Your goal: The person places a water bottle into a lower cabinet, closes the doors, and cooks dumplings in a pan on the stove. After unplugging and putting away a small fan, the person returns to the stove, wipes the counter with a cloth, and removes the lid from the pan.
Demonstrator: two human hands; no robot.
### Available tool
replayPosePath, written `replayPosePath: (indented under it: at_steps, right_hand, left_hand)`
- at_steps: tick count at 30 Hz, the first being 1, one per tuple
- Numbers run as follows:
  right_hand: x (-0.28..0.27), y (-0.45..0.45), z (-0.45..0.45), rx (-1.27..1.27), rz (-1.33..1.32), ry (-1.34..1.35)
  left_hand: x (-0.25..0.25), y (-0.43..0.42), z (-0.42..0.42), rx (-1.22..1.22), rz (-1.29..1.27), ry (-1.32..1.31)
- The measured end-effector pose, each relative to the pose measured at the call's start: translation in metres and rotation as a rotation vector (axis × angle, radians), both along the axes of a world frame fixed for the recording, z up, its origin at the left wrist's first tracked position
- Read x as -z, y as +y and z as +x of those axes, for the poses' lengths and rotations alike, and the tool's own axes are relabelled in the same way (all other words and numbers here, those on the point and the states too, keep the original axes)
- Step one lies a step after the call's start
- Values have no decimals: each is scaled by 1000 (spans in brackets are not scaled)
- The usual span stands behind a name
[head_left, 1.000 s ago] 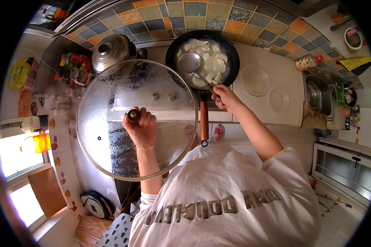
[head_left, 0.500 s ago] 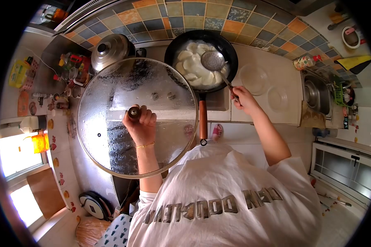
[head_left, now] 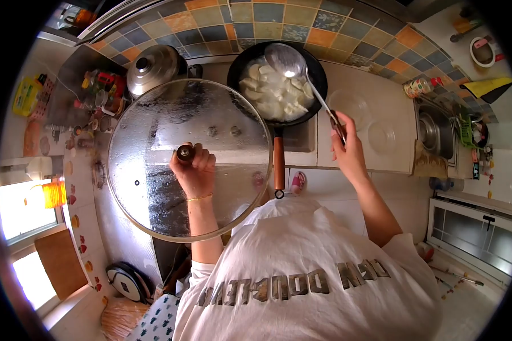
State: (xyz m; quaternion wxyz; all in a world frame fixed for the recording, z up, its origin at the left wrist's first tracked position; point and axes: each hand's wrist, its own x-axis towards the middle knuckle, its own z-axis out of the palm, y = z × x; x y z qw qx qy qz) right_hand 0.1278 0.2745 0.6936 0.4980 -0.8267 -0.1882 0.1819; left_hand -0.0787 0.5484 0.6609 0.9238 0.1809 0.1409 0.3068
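Note:
My left hand [head_left: 196, 170] is closed round the knob of a large glass lid [head_left: 153, 119], wet with droplets and held out left of the wok. In my right hand [head_left: 347, 145] is the dark handle of a skimmer [head_left: 284, 59]. The skimmer's round metal head is over the far part of the black wok [head_left: 321, 79], its face catching the light. Pale dumplings [head_left: 273, 94] lie in cloudy liquid inside the wok. The wok's wooden handle [head_left: 279, 162] points towards my body, just right of the lid's rim.
A lidded steel pot [head_left: 153, 68] stands behind the glass lid. Two clear round dishes [head_left: 350, 108] rest on the counter right of the wok. A bottle [head_left: 421, 86] and the sink [head_left: 438, 133] are at the far right. Jars and bottles [head_left: 105, 94] crowd the left.
The skimmer's head has moved away from me and slightly left, rising and turning over the wok. My right hand has shifted a little right and nearer me. The lid has hardly moved.

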Motion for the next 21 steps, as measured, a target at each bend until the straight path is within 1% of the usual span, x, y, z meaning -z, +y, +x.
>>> replayPosePath:
  at_steps: [2, 3, 5, 6, 7, 8, 10, 11, 14, 15, 18, 21]
  right_hand:
    - [-12, -3, 0, 17, 15, -187]
    - [-21, -4, -1, 35, -8, -181]
    - [-17, -4, -4, 47, 64, -330]
    - [-12, -4, -6, 54, 101, -404]
    - [-4, -5, -8, 50, 95, -405]
    - [13, -3, -9, 68, 120, -470]
    - [44, -2, -10, 47, 11, -555]
    - [51, -4, -9, 10, -79, -452]
    - [52, -5, -10, -21, -164, -408]
    - [48, -6, -12, -4, -124, -423]
    - [12, -8, -13, 38, 59, -486]
    - [-3, -9, -11, 68, 179, -544]
  left_hand:
    - [-1, 0, 0, 4, 12, -7]
    - [-1, -1, 0, 6, 19, -11]
    - [-1, -1, 0, 0, 12, -7]
    - [-1, -1, 0, -2, 10, -4]
    - [-1, -1, 0, 2, 13, -7]
    - [-1, -2, 0, 6, 16, -10]
    - [0, -1, 0, 23, 22, -22]
    - [0, -1, 0, 35, 26, -30]
    - [-2, -3, 1, 26, 34, 5]
    - [-3, -4, 2, 13, 37, 26]
    - [-5, -7, 6, 22, 8, 10]
    - [-4, -7, 10, 26, 24, 7]
